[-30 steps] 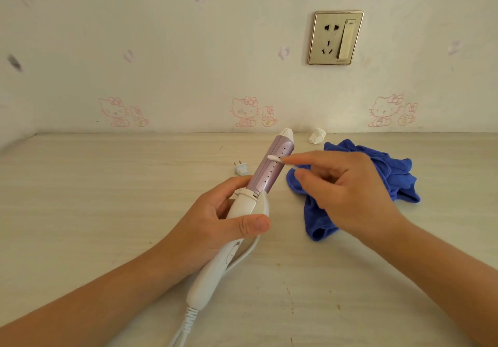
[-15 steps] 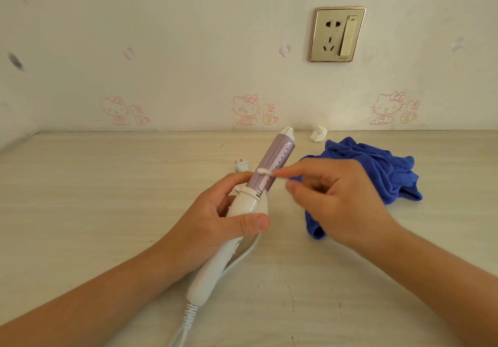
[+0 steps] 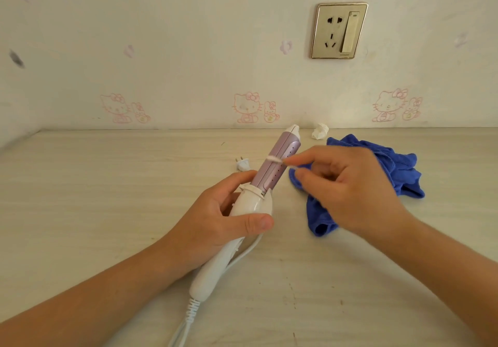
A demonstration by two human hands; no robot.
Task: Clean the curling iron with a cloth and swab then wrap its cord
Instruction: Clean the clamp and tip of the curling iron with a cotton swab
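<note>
My left hand [image 3: 215, 220] grips the white handle of the curling iron [image 3: 277, 166], whose lilac barrel tilts up and away toward the wall. My right hand [image 3: 347, 187] pinches a white cotton swab [image 3: 275, 159] between thumb and forefinger. The swab's tip lies across the middle of the barrel. The iron's white cord [image 3: 188, 317] runs from the handle's base down out of view, and its plug [image 3: 242, 165] lies on the table just left of the barrel. A crumpled blue cloth [image 3: 404, 174] lies on the table behind my right hand, partly hidden by it.
A pale wood-grain table [image 3: 107, 198] meets a wall with cartoon cat prints. A small crumpled white wad [image 3: 320, 130] lies by the wall near the cloth. A gold-framed wall socket with a switch [image 3: 339, 30] sits above it.
My right hand slid the swab down the barrel toward the handle, then back up to mid-barrel. My left hand and the iron stayed nearly still.
</note>
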